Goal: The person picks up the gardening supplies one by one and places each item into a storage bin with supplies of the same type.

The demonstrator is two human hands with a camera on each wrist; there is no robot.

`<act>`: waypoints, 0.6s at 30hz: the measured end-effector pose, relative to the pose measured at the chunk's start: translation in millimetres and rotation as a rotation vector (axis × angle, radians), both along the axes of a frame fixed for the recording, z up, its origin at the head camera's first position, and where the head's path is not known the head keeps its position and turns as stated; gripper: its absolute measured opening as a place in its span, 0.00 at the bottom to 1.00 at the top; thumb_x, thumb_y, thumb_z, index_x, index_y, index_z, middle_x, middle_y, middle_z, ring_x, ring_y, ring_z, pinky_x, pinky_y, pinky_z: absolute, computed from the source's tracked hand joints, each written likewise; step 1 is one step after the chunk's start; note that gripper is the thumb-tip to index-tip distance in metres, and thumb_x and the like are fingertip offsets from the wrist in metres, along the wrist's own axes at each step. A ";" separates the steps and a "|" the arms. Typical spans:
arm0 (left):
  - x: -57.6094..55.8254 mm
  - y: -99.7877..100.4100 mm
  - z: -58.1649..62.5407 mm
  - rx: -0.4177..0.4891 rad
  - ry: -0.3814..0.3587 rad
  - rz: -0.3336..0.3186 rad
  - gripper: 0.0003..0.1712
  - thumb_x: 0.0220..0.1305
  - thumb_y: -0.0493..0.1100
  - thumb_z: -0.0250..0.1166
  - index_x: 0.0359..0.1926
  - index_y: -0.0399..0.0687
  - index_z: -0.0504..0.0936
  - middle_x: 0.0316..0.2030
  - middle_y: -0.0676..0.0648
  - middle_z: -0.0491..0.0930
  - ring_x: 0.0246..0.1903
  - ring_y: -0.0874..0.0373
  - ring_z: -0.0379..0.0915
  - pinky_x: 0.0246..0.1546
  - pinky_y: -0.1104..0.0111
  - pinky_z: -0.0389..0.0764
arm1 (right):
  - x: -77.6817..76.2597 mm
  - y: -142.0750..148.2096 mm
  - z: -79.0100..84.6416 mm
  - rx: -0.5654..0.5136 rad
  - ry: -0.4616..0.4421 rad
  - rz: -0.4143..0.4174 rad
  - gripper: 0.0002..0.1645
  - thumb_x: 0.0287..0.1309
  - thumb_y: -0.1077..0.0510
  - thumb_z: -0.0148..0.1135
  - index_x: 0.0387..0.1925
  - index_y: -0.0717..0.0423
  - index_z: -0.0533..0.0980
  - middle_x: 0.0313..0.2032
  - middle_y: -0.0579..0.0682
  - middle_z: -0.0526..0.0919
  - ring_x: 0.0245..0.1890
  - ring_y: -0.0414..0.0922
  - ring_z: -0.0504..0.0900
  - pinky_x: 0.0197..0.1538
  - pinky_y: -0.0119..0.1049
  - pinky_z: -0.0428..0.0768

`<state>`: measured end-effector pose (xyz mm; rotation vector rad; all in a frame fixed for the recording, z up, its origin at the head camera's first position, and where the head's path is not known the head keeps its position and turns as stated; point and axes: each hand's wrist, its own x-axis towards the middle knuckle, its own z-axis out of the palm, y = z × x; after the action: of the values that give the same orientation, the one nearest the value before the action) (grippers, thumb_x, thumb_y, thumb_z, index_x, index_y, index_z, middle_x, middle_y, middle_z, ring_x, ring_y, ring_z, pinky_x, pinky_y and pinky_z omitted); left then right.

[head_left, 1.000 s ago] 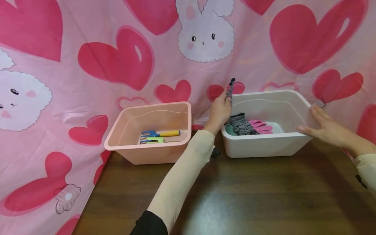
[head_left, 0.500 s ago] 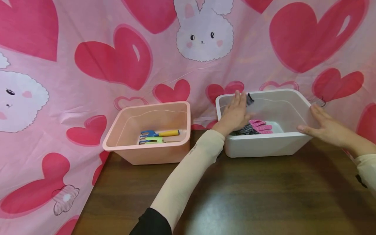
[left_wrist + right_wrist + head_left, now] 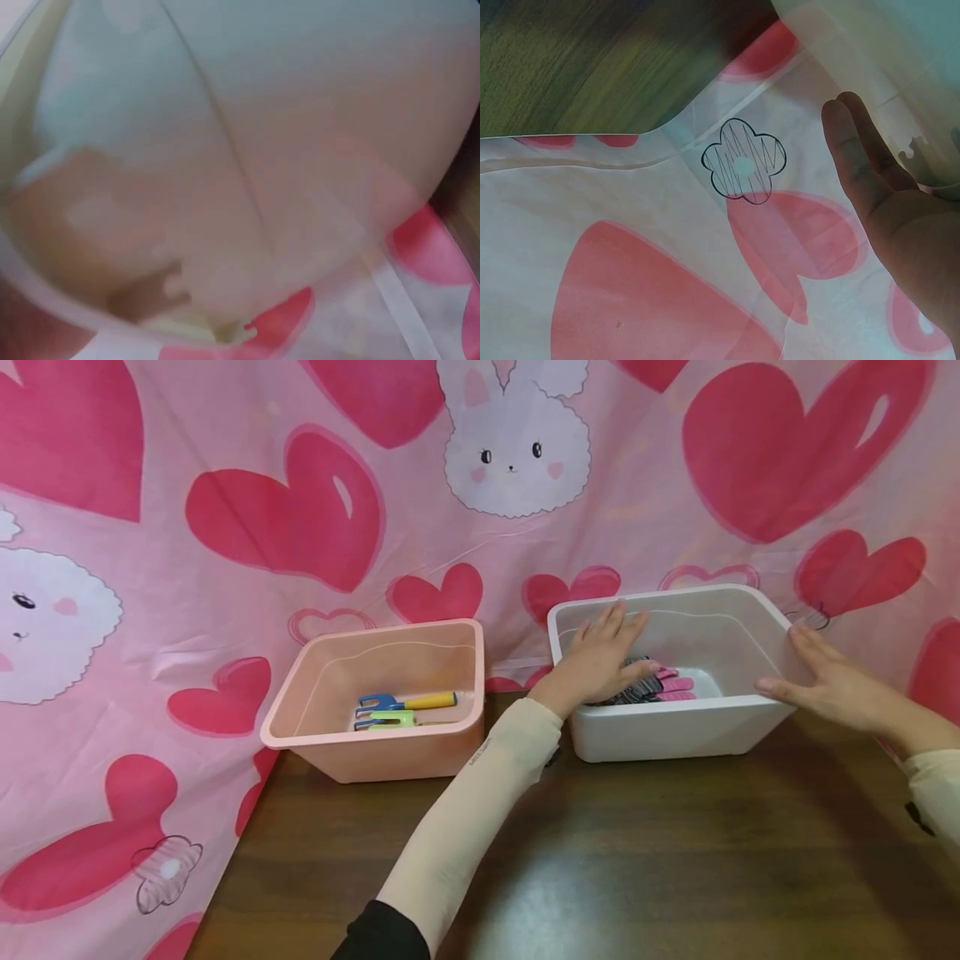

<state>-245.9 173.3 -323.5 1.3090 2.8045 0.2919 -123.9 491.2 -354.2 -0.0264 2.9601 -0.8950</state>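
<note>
A white bin point(image 3: 675, 728) stands on the right of the table. In it lie a dark grey knitted glove point(image 3: 639, 687) and a pink glove point(image 3: 677, 683), partly hidden by my left hand point(image 3: 596, 662). That hand is spread over the bin's left end with its fingers stretched out and nothing in its grasp. Against the bin's right end rests my right hand point(image 3: 836, 681). Its thumb lies at the front right corner of the rim, and its fingers extend straight along the outer side. In the right wrist view these fingers point(image 3: 847, 139) lie beside the bin's pale wall.
A peach bin point(image 3: 375, 756) stands on the left, holding a small fork with a yellow handle point(image 3: 429, 701) and a green-and-blue hand tool point(image 3: 393, 718). Brown tabletop point(image 3: 675, 852) extends in front of both bins. Behind hangs a pink heart-print cloth point(image 3: 420, 527).
My left hand held a grey knitted item above the bin's left edge, moved right over the bin and let go of it. My right hand has stayed at the right end.
</note>
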 end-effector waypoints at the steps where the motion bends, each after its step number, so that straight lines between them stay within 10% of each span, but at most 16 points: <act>1: -0.5 -3.1 1.0 0.001 0.013 -0.002 0.46 0.73 0.71 0.45 0.82 0.63 0.40 0.80 0.50 0.34 0.77 0.60 0.23 0.75 0.60 0.32 | -0.5 -0.8 0.0 0.005 -0.001 -0.002 0.63 0.68 0.38 0.58 0.77 0.59 0.25 0.76 0.66 0.22 0.74 0.69 0.24 0.63 0.79 0.37; 18: -2.0 -53.8 -1.4 0.055 0.064 -0.040 0.38 0.76 0.62 0.51 0.80 0.61 0.53 0.79 0.49 0.47 0.78 0.58 0.34 0.75 0.56 0.42 | 1.4 -6.5 -0.8 0.054 0.048 -0.011 0.63 0.69 0.37 0.56 0.75 0.67 0.27 0.73 0.74 0.25 0.73 0.70 0.25 0.66 0.75 0.33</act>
<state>-247.8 119.5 -324.9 1.4092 2.8378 0.3333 -122.6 484.7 -355.0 -0.0308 3.0305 -0.8265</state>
